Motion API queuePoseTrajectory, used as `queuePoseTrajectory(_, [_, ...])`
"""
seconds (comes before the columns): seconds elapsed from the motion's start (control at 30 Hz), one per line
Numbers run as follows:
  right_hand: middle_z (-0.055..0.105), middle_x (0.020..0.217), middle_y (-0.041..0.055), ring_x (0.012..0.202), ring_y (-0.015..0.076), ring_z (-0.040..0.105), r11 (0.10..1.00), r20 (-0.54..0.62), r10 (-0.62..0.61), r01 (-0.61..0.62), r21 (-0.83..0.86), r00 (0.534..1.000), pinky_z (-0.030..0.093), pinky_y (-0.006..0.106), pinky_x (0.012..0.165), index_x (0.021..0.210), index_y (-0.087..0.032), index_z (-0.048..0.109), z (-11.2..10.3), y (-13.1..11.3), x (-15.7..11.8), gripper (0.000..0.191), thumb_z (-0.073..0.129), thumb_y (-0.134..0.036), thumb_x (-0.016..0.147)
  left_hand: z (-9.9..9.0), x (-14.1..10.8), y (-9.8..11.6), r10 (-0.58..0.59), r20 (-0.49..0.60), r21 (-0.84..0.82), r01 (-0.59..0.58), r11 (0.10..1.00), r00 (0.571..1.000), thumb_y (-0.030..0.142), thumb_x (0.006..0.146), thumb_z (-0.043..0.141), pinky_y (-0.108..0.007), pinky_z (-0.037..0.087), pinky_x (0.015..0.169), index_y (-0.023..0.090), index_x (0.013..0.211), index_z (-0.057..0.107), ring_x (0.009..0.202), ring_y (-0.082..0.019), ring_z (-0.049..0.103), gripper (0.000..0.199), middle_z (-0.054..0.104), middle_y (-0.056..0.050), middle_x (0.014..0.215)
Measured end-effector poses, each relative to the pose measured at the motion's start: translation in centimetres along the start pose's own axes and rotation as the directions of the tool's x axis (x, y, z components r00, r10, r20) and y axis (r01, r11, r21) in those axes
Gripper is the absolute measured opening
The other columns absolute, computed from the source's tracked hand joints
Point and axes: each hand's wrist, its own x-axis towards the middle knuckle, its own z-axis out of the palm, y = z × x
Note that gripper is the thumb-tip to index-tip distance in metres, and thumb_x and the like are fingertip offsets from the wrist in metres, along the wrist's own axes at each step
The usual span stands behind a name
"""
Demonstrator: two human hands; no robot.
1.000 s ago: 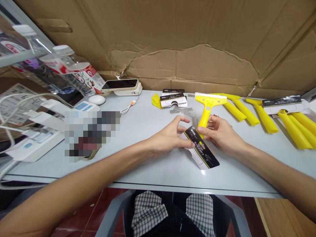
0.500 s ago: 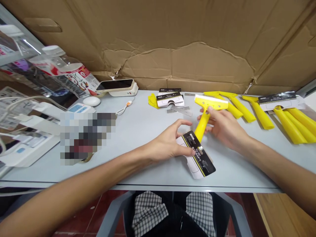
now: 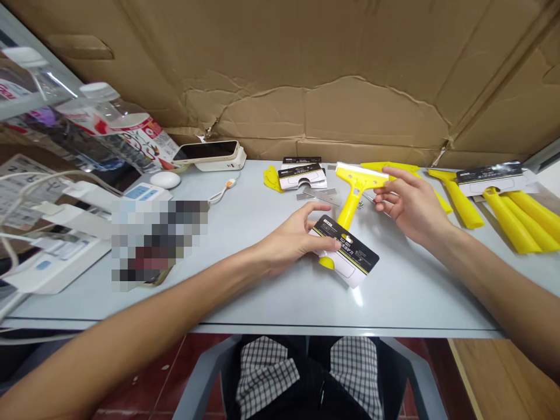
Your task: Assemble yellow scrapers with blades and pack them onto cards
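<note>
Yellow plastic scraper lay on the pale table, handle running under a black-and-white card sleeve | left hand gripped the sleeve, apparently steadying it over the handle | right hand open, released, just beside the scraper head

The scraper has a glossy yellow plastic handle; the packaging card is smooth coated paper with a black band. The loose blades are dull metal, the table smooth, the cardboard creased and rough.
</note>
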Motion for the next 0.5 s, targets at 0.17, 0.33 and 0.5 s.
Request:
queuePoseTrajectory(0.17, [0.075, 0.077, 0.0055, 0.071, 0.0186, 0.067, 0.997, 0.042, -0.032, 0.035, -0.066, 0.999, 0.058, 0.032, 0.062, 0.106, -0.024, 0.079, 0.2, 0.4, -0.2, 0.030, 0.077, -0.014, 0.078, 0.0, 0.2, 0.4, 0.086, -0.139, -0.027, -0.091, 0.996, 0.987, 0.014, 0.079, 0.093, -0.039, 0.059, 0.081, 0.023, 0.146, 0.055, 0.076, -0.020, 0.076, 0.078, 0.076, -0.001, 0.090])
queuePoseTrajectory(0.33, [0.074, 0.077, 0.0052, 0.071, 0.0188, 0.068, 0.995, 0.100, -0.016, 0.025, -0.093, 0.995, 0.060, 0.033, 0.063, 0.105, -0.023, 0.079, 0.3, 1.3, -0.6, 0.029, 0.081, -0.018, 0.077, 0.0, 0.4, 0.7, 0.150, -0.170, -0.068, -0.164, 0.984, 0.974, 0.009, 0.080, 0.090, -0.037, 0.059, 0.081, 0.023, 0.143, 0.052, 0.078, -0.018, 0.076, 0.074, 0.079, -0.003, 0.098])
queuePoseTrajectory(0.5, [0.075, 0.083, 0.0042, 0.071, 0.0178, 0.068, 0.993, 0.219, 0.050, -0.025, -0.113, 0.974, 0.056, 0.031, 0.060, 0.106, -0.025, 0.078, 0.6, 1.8, -1.5, 0.030, 0.083, -0.023, 0.076, -0.4, 0.7, 0.6, 0.167, -0.184, -0.065, -0.181, 0.981, 0.969, 0.013, 0.080, 0.091, -0.037, 0.059, 0.080, 0.025, 0.142, 0.052, 0.081, -0.020, 0.076, 0.074, 0.079, -0.005, 0.102])
